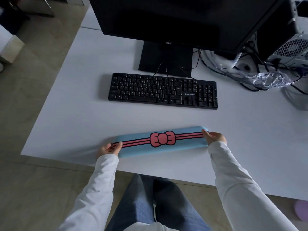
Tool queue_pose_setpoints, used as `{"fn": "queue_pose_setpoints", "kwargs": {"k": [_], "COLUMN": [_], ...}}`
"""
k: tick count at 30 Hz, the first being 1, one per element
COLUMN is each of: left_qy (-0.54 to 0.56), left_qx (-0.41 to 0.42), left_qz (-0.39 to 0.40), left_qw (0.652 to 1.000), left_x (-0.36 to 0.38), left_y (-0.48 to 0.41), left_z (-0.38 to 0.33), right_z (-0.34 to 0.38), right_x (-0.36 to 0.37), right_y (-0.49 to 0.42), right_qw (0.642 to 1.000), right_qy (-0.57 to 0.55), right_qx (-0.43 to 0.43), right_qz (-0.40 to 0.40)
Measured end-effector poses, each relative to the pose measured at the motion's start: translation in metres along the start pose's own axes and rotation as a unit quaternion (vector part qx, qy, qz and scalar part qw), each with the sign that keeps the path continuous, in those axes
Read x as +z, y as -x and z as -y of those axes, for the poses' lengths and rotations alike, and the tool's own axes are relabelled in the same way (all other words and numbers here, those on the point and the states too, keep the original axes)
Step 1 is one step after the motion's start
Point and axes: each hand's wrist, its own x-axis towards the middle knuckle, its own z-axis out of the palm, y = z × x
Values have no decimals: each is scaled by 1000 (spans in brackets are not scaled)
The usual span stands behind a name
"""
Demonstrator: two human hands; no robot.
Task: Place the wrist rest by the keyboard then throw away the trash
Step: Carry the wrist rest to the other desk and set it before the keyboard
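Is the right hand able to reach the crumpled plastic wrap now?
Probably not yet: the right hand grips the wrist rest, as does the left hand. The plastic wrap lies far right among cables.

Both arms wear long white sleeves (pixel 236 184) of smooth cloth, the cuffs reaching onto the left hand (pixel 109 149) and right hand (pixel 215 138). At the bottom centre of the frame the legs are in blue jeans (pixel 160 202), with a white hem across the lower edge.

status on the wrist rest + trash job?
Done: nothing yet. In hand: the left hand and right hand grip the ends of the wrist rest, near the desk's front edge, well apart from the keyboard. Left: set it by the keyboard, then bin the plastic wrap.
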Motion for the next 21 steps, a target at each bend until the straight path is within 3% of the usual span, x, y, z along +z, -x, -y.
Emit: {"fn": "queue_pose_setpoints", "kwargs": {"k": [11,14,21], "left_qy": [-14,-25,-55], "left_qx": [-18,4,69], "left_qz": [4,11,47], "left_qw": [1000,1000,995], "left_x": [-2,2,-1], "left_y": [-13,-12,-10], "left_z": [0,-3,-23], "right_z": [3,9,6], "right_x": [1,-6,-14], "right_y": [4,8,18], "right_qw": [999,999,988], "right_qy": [-38,-34,-147], "right_qx": [37,27,33], "right_qz": [9,29,30]}}
